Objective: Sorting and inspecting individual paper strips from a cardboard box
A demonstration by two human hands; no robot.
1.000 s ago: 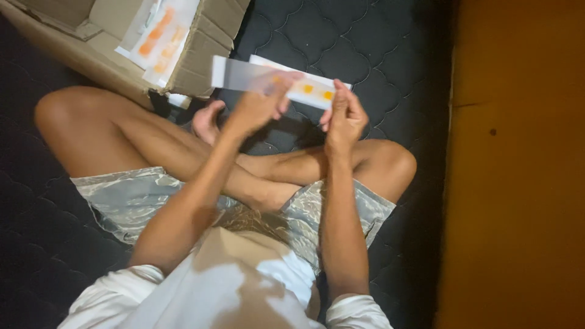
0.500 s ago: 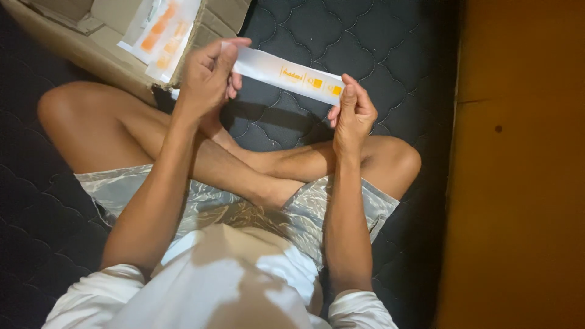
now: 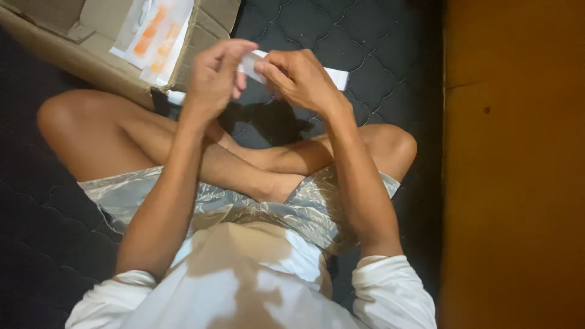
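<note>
Below the fingers, a dark quilted mattress (image 3: 378,36) under crossed legs. Up and left of the fingers, an open cardboard box (image 3: 207,36) holding white-and-orange sheets (image 3: 155,36). Between both sets of fingers, a white paper strip (image 3: 336,78), partly hidden. Left hand (image 3: 213,76) fingers (image 3: 234,49) pressed together, pinching the strip's near end; right hand (image 3: 301,79) fingers (image 3: 271,70) curled, pinching just beside them.

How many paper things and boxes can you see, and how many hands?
Hands: 2, left hand and right hand
White strip held in both hands: 1
Cardboard box: 1
Orange-and-white sheets in the box: 1 bunch, sheets too blurred to count
Total: 5
</note>
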